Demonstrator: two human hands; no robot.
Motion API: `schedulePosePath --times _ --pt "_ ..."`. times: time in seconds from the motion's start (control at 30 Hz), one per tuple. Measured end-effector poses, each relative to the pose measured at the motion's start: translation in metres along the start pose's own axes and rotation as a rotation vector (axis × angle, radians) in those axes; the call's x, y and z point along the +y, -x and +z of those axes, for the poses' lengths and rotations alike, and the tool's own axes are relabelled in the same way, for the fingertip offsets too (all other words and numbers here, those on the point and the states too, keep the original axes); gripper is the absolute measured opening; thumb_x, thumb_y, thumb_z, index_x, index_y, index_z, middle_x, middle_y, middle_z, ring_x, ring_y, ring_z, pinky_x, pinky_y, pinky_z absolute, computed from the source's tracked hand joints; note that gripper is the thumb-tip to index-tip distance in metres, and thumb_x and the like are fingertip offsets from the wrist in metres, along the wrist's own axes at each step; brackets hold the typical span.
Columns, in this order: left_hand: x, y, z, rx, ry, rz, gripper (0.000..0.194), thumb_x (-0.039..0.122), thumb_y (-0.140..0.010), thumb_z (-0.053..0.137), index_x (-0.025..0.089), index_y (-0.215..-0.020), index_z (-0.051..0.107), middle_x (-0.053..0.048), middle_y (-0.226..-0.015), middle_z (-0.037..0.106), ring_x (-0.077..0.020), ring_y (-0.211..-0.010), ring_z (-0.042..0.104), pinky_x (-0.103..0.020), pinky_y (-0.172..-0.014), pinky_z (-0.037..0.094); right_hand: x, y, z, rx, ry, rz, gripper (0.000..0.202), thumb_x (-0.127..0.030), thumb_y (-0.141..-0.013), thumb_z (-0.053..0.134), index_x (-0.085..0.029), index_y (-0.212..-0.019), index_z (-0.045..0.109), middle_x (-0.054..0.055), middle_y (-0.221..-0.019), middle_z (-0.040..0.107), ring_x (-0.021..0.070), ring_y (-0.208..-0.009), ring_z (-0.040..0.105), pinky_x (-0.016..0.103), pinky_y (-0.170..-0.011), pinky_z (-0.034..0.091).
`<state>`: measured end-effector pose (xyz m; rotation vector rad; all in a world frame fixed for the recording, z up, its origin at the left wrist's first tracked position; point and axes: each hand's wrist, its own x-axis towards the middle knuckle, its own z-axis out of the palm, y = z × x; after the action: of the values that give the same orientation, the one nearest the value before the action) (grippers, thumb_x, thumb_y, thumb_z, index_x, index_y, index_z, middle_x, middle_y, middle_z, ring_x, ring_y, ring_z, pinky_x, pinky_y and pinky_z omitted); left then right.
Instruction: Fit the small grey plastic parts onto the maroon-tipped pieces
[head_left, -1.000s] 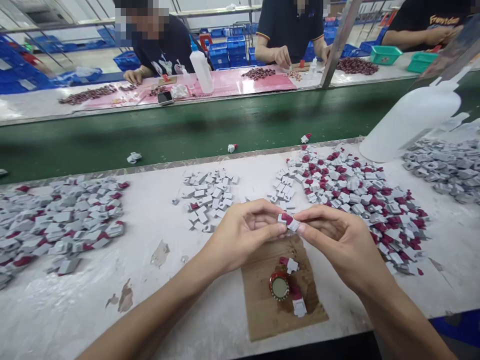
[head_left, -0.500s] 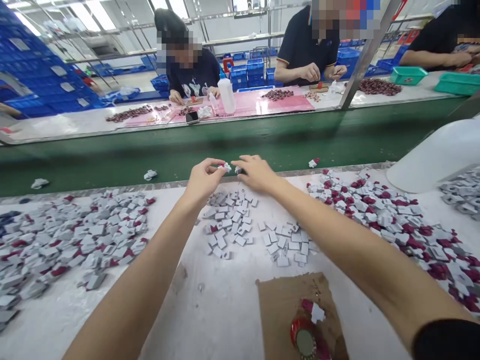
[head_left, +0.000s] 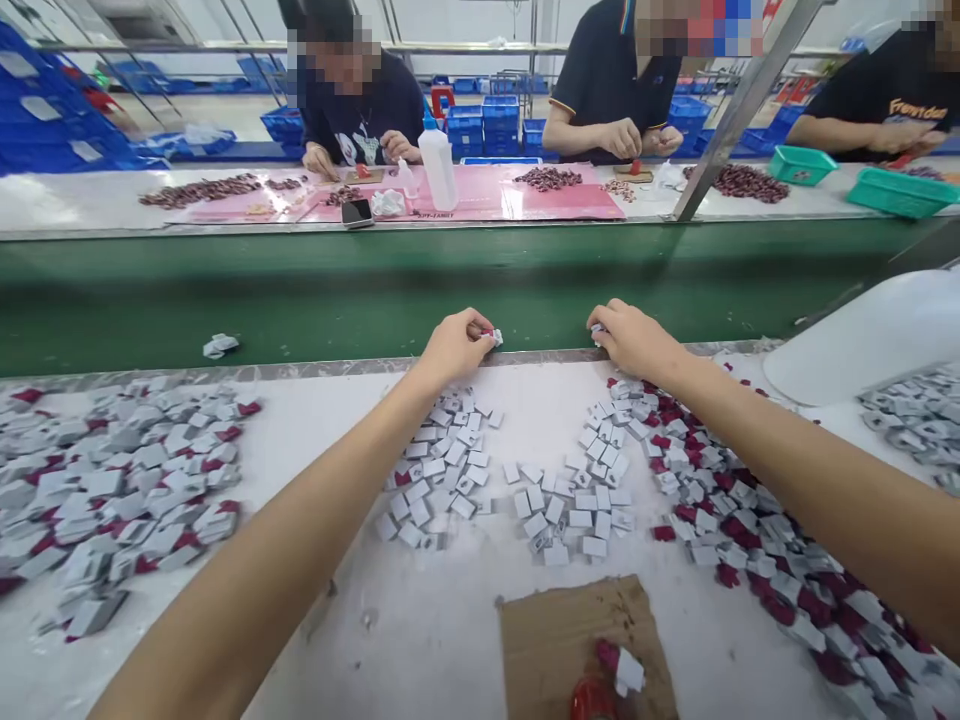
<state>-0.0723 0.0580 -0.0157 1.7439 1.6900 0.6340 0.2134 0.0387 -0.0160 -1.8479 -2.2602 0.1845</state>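
My left hand [head_left: 459,348] pinches a small white-and-dark-red plastic piece [head_left: 495,337] between thumb and fingertips, just over the near edge of the green belt [head_left: 315,290]. To its right, my right hand [head_left: 634,340] has its fingers closed on a small light-coloured piece [head_left: 598,330], mostly hidden by the fingers. Below them on the white table lie small white block pieces in a left cluster [head_left: 442,460] and a right cluster [head_left: 577,510]. Nearer me is a cardboard sheet [head_left: 540,650] with a white-and-dark-red piece [head_left: 628,672] and a red round object [head_left: 592,698].
Piles of white-and-dark-red pieces lie left [head_left: 135,470] and right [head_left: 750,530]. One loose piece [head_left: 220,346] rests on the belt. A large white container [head_left: 862,340] stands at right. Across the belt, several people work by a white bottle [head_left: 439,170] and green trays [head_left: 900,192].
My hands have moved apart; the right went rightward and its fingers closed around a piece near where one lay on the belt. The left keeps its piece. The view has shifted.
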Motion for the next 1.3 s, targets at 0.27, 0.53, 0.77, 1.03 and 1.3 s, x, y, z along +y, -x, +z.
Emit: schedulePosePath --times 0.27,0.53,0.77,1.03,1.3 --pt "0.009 0.063 -0.016 0.045 -0.258 0.083 0.045 0.023 -0.089 0.070 0.023 -0.134 0.070 -0.016 -0.144 0.064 -0.0435 -0.145 0.050 -0.060 -0.122 0.040 0.018 0.084 -0.041 0.021 -0.099 0.030 0.032 -0.035 -0.102 0.057 -0.021 -0.117 0.082 0.015 -0.112 0.081 0.0350 -0.094 0.077 0.044 -0.079 0.058" --pt "-0.007 0.112 -0.006 -0.125 -0.410 0.347 0.015 0.029 -0.089 0.071 0.022 -0.100 0.077 -0.014 -0.115 0.074 -0.0432 -0.125 0.056 -0.065 -0.114 0.042 0.036 0.214 -0.060 0.291 -0.273 0.255 0.037 -0.068 -0.093 0.067 -0.038 -0.106 0.084 0.011 -0.105 0.087 0.0453 -0.100 0.081 0.058 -0.079 0.061" --pt "0.039 0.172 0.001 -0.207 0.150 0.359 0.022 0.042 -0.096 0.076 0.028 -0.112 0.073 -0.010 -0.127 0.077 -0.0362 -0.121 0.071 -0.055 -0.111 0.053 -0.030 0.274 -0.047 0.330 -1.047 0.412 0.034 -0.062 -0.095 0.085 -0.034 -0.113 0.083 0.006 -0.095 0.087 0.0263 -0.076 0.082 0.040 -0.073 0.067" --pt "0.073 0.257 0.040 -0.629 0.798 0.132 0.024 0.041 -0.102 0.076 0.030 -0.124 0.073 -0.003 -0.092 0.075 -0.0231 -0.090 0.080 -0.036 -0.081 0.063 -0.091 0.288 -0.016 0.356 -1.498 0.365 0.026 -0.046 -0.098 0.089 -0.033 -0.119 0.086 0.003 -0.096 0.086 0.0211 -0.084 0.084 0.035 -0.086 0.072" --pt "0.063 0.265 0.053 -0.549 0.965 -0.028 0.030 0.046 -0.097 0.085 0.024 -0.114 0.074 -0.002 -0.079 0.077 -0.0176 -0.069 0.073 -0.033 -0.074 0.063 -0.107 0.299 -0.007 0.513 -1.166 0.163 0.012 -0.026 -0.101 0.082 -0.035 -0.107 0.087 0.008 -0.124 0.077 0.0277 -0.122 0.078 0.040 -0.099 0.071"
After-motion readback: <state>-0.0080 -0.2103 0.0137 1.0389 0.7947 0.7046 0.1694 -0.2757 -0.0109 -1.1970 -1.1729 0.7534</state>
